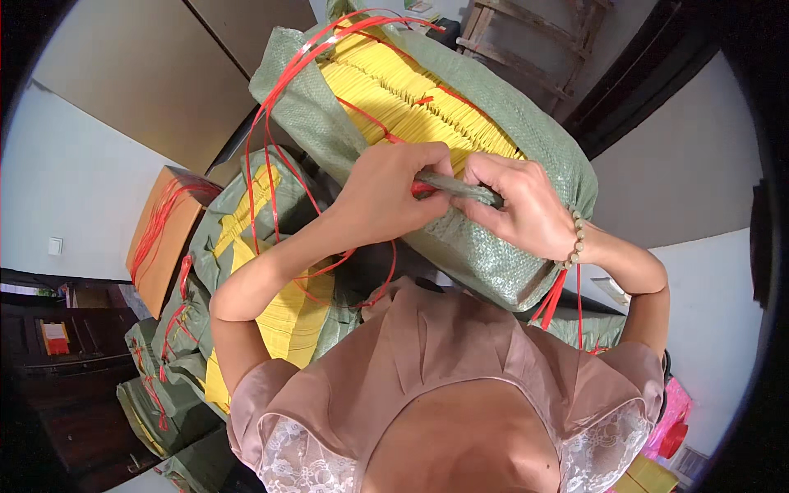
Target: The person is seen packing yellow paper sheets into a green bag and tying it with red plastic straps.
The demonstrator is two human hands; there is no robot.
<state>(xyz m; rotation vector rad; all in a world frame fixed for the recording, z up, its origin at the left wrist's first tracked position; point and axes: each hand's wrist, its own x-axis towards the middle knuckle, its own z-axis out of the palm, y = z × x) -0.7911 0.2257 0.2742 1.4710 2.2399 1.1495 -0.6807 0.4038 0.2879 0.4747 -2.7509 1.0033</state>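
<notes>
A green woven sack [501, 267] lies in front of me, its mouth parted over rows of tightly packed yellow sheets [386, 78]. My left hand [390, 185] is closed on a folded strip of the sack's edge, and a bit of red strap shows by its fingertips. Close to its right, my right hand [518, 205] pinches the same folded edge, with a beaded bracelet at the wrist. Thin red plastic straps [283, 82] loop over the sack's far left end and hang down its left side. More red strap ends dangle below my right wrist.
At the left stand more green sacks [177, 411], some tied with red strap, one showing yellow sheets [288, 316]. An orange-brown board or box [168, 246] has a bundle of red straps on it. A wooden ladder-like frame [526, 37] stands at the back.
</notes>
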